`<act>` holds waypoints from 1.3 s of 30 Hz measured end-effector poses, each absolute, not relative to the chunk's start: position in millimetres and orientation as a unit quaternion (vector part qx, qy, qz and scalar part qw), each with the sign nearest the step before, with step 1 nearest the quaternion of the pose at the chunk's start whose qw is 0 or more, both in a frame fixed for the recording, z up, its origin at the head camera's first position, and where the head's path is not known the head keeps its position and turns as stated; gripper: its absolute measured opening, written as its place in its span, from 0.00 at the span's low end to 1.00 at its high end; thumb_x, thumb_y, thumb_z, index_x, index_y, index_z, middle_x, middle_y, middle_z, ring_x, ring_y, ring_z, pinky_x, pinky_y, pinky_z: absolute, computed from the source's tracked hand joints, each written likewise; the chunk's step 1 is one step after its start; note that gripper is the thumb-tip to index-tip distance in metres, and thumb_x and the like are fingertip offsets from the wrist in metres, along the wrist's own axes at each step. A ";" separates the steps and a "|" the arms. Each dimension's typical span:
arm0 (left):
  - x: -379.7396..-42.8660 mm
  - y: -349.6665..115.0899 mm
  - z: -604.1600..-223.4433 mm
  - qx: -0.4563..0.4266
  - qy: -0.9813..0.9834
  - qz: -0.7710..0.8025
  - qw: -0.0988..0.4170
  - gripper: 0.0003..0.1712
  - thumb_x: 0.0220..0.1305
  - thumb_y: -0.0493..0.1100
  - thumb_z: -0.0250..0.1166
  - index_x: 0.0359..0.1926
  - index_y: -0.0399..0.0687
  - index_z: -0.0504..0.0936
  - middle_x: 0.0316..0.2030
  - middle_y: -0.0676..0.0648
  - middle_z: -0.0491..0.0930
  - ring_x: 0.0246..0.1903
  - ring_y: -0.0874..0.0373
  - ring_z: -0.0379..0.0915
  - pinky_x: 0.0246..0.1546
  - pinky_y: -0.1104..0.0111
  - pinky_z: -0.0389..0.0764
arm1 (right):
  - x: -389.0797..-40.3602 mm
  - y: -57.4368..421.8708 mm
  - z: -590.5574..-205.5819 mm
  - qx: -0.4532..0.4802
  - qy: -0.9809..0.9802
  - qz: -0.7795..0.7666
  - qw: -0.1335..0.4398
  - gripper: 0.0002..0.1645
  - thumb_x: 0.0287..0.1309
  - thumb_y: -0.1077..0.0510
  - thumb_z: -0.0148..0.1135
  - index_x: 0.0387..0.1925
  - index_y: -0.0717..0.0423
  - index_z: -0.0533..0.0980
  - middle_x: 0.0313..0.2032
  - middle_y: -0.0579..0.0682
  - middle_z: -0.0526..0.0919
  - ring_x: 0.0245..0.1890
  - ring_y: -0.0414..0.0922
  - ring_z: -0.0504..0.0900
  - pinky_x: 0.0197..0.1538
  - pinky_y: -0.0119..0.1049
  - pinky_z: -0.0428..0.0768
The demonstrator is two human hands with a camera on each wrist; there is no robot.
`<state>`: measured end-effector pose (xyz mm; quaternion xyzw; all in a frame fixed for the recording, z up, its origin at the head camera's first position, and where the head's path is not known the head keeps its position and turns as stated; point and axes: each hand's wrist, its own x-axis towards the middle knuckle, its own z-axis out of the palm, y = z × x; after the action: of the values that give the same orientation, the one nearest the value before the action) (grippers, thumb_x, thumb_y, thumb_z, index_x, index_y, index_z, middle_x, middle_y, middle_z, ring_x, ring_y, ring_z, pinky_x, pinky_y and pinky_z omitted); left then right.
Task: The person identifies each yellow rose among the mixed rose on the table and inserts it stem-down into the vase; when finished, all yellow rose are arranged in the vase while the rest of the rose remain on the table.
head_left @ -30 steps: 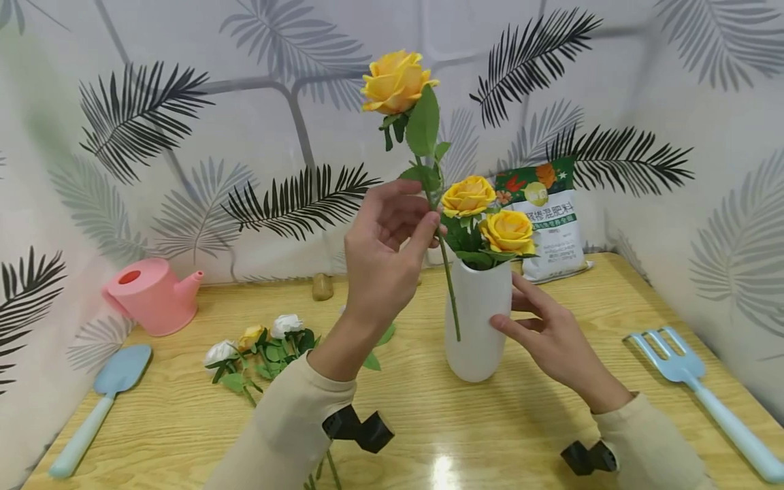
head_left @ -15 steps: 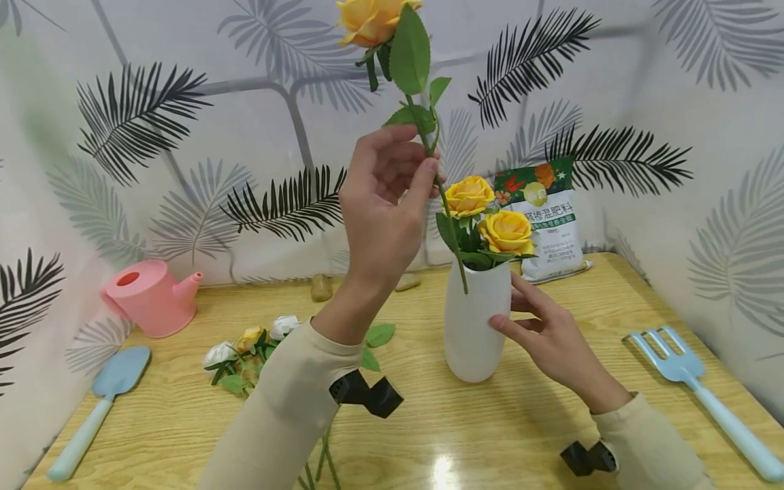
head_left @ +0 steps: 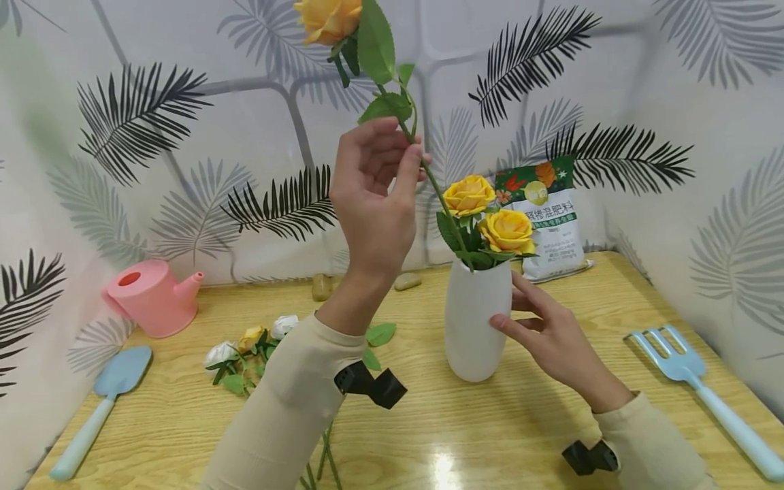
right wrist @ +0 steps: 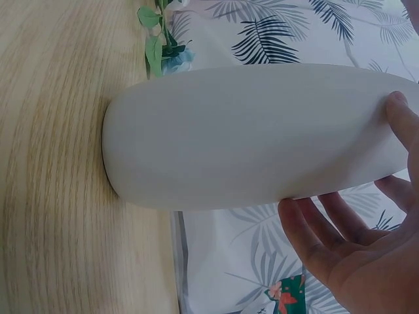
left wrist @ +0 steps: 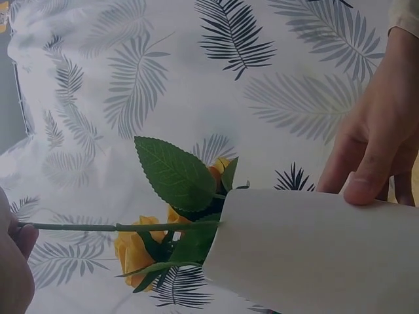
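My left hand [head_left: 376, 197] pinches the stem of a yellow rose [head_left: 331, 20] between thumb and fingers, high above the table. The bloom is partly cut off by the head view's top edge. The stem [left wrist: 85, 227] slants down to the right, its lower end right at the mouth of a white vase [head_left: 476, 327]. Two other yellow roses [head_left: 507, 231] stand in that vase, leaves spilling over the rim. My right hand [head_left: 551, 333] holds the vase's right side, thumb in front and fingers behind. In the right wrist view the vase [right wrist: 249, 137] stands upright on the table.
White and yellow roses [head_left: 251, 344] lie on the table [head_left: 429, 422], partly behind my left sleeve. A pink watering can [head_left: 153, 299] and blue trowel [head_left: 119, 374] are left. Stones [head_left: 321, 287] and a fertilizer bag [head_left: 551, 231] stand at the back, a blue fork [head_left: 674, 361] right.
My left hand has risen and shifted left with the rose, which tilts more now. Its stem end has gone from in front of the vase up to the vase's mouth. The right hand stays put.
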<state>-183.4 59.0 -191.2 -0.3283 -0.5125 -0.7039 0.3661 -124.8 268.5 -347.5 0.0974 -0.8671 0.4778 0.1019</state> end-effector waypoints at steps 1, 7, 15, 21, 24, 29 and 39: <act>-184.4 59.2 -192.6 -0.328 -0.514 -0.704 0.365 0.16 0.63 0.22 0.62 0.51 0.24 0.72 0.38 0.28 0.78 0.34 0.55 0.81 0.37 0.67 0.85 | -124.9 268.7 -347.7 0.096 -0.867 0.478 0.102 0.43 0.70 0.49 0.62 0.79 0.46 0.54 0.63 0.61 0.76 0.60 0.57 0.79 0.50 0.21 0.77; -189.9 59.8 -203.6 -0.345 -0.521 -0.688 0.370 0.20 0.64 0.23 0.62 0.56 0.23 0.71 0.38 0.27 0.78 0.35 0.41 0.80 0.39 0.69 0.84 | -124.2 268.7 -347.7 0.095 -0.867 0.479 0.102 0.43 0.70 0.49 0.61 0.79 0.47 0.54 0.64 0.61 0.76 0.60 0.57 0.78 0.50 0.20 0.77; -191.6 59.4 -198.3 -0.354 -0.493 -0.694 0.387 0.20 0.64 0.23 0.63 0.56 0.23 0.72 0.37 0.28 0.78 0.35 0.41 0.81 0.39 0.67 0.84 | -124.2 267.8 -346.7 0.097 -0.865 0.482 0.101 0.43 0.70 0.49 0.62 0.79 0.45 0.54 0.64 0.61 0.76 0.60 0.57 0.78 0.50 0.21 0.78; -190.1 60.0 -194.7 -0.358 -0.484 -0.696 0.391 0.20 0.63 0.22 0.62 0.56 0.21 0.71 0.38 0.28 0.78 0.35 0.48 0.81 0.39 0.67 0.84 | -123.9 268.1 -346.9 0.098 -0.865 0.483 0.100 0.42 0.70 0.49 0.61 0.79 0.45 0.54 0.64 0.61 0.76 0.60 0.57 0.78 0.50 0.21 0.78; -190.8 61.8 -195.3 -0.354 -0.483 -0.698 0.392 0.20 0.63 0.23 0.62 0.56 0.22 0.71 0.38 0.28 0.78 0.36 0.45 0.81 0.39 0.67 0.84 | -124.0 268.5 -347.5 0.097 -0.864 0.484 0.100 0.42 0.70 0.50 0.61 0.79 0.46 0.54 0.64 0.62 0.76 0.60 0.57 0.78 0.50 0.20 0.78; -193.3 64.7 -205.2 -0.352 -0.501 -0.689 0.389 0.18 0.64 0.23 0.62 0.54 0.22 0.72 0.38 0.27 0.77 0.37 0.38 0.79 0.42 0.69 0.84 | -124.0 268.9 -347.5 0.097 -0.864 0.484 0.100 0.43 0.70 0.49 0.61 0.79 0.46 0.54 0.64 0.62 0.76 0.61 0.58 0.78 0.50 0.20 0.78; -192.5 66.6 -243.5 -0.337 -0.589 -0.647 0.346 0.22 0.63 0.26 0.64 0.58 0.28 0.71 0.39 0.31 0.80 0.37 0.41 0.80 0.42 0.71 0.83 | -124.5 268.1 -348.1 0.101 -0.862 0.485 0.106 0.42 0.70 0.50 0.62 0.79 0.46 0.55 0.63 0.62 0.76 0.60 0.58 0.78 0.49 0.21 0.78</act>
<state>-192.5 66.6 -243.5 -0.3373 -0.5892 -0.6474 0.3464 -124.5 268.1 -348.1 0.1005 -0.8623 0.4849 0.1060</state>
